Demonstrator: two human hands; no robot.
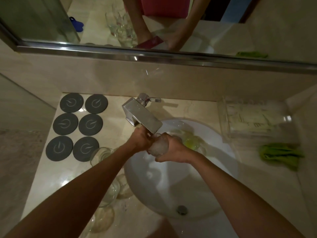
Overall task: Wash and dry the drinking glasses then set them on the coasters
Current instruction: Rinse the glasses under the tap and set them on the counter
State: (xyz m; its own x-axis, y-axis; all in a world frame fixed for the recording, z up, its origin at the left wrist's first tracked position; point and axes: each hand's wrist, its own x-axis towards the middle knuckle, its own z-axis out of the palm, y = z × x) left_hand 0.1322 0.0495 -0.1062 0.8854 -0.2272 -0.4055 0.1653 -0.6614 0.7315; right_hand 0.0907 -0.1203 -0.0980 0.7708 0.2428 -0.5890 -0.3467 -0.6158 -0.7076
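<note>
Both hands meet under the chrome tap (142, 115) over the white sink (221, 169). My right hand (173, 150) grips a soapy drinking glass (158, 147) round its side. At the glass's mouth my left hand (143, 140) works with curled fingers; what it holds is hidden. A yellow-green sponge (190, 140) lies in the basin just right of the hands. Several dark round coasters (78, 126) lie in two columns on the counter at the left, all bare. Several more glasses (103, 194) stand on the counter left of the sink, partly behind my left forearm.
A green cloth (281, 157) lies on the counter right of the sink. Behind it stands a clear plastic box (248, 117). The mirror (154, 23) above the wall reflects the glasses and my arms. The drain (182, 209) is at the basin's near side.
</note>
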